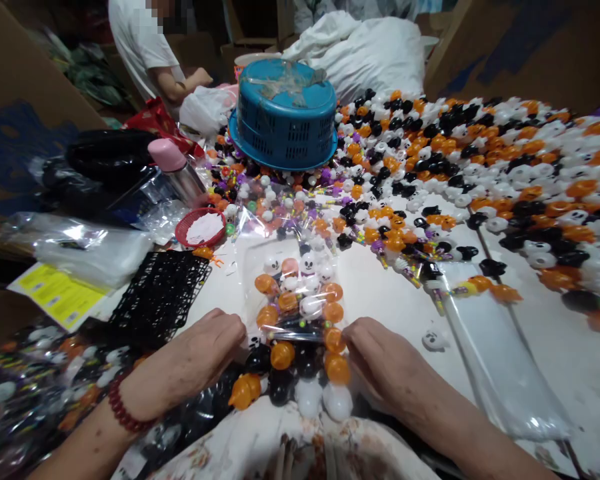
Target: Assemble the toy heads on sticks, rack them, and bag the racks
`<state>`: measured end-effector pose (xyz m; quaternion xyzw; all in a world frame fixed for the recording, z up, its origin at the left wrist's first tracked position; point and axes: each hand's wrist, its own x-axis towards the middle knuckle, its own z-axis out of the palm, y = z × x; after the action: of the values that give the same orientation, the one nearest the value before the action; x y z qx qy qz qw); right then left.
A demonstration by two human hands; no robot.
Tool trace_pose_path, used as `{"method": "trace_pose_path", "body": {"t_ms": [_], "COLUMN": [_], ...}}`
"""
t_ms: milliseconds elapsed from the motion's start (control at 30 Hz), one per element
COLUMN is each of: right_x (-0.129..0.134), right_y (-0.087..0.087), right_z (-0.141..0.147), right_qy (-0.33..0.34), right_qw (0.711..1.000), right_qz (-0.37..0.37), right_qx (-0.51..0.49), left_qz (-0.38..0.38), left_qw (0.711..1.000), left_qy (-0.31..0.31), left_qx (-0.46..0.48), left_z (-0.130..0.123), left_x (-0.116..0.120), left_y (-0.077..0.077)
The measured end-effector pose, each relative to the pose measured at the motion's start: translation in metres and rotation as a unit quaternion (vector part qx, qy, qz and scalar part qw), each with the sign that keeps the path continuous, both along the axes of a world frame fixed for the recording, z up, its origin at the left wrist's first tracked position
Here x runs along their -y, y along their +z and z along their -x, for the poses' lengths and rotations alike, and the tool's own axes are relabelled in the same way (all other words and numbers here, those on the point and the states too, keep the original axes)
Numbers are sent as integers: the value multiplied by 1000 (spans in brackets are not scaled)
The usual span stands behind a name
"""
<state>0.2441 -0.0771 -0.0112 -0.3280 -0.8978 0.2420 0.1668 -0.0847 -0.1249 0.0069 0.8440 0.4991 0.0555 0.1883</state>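
A clear plastic bag (300, 287) filled with orange, white and black Halloween figures lies at the table's near edge, in front of my body. My left hand (223, 340) is closed at the bag's left side, and my right hand (367, 347) is closed at its right side, both seeming to grip the film. Orange pumpkins (283, 355), black pieces and white round pieces show in the lower part, close to my lap. The fingertips of both hands are mostly turned away from view.
An upturned blue basket (285, 117) stands among a large heap of small figures (430, 147). Empty bags (500, 347) lie at right, more bags (80, 243) at left. A red dish (205, 228), a pink-capped bottle (180, 170) and black netting (160, 293) are at left. Another person (150, 53) is behind.
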Motion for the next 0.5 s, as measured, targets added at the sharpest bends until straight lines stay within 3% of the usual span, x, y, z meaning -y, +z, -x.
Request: {"method": "trace_pose_path", "body": {"t_ms": [67, 133, 233, 333, 400, 500], "right_x": [0, -3, -11, -14, -12, -7], "right_y": [1, -4, -22, -47, -64, -84], "right_z": [-2, -4, -7, -7, -4, 4], "right_qy": [5, -9, -78, -139, -154, -172], "right_qw": [1000, 1000, 994, 987, 985, 981], "right_qz": [6, 4, -8, 3, 28, 76], "right_qx": [-2, -26, -76, -82, -74, -53], "left_qz": [14, 7, -24, 11, 45, 31], "left_qw": [1000, 998, 972, 924, 916, 930], "left_qy": [-7, 25, 144, 251, 270, 238], "left_qx": [23, 65, 187, 287, 295, 279], "left_z": [0, 2, 7, 10, 8, 1], "left_x": [2, 3, 6, 6, 3, -5], "left_y": [-4, -15, -45, -75, -89, -100]}}
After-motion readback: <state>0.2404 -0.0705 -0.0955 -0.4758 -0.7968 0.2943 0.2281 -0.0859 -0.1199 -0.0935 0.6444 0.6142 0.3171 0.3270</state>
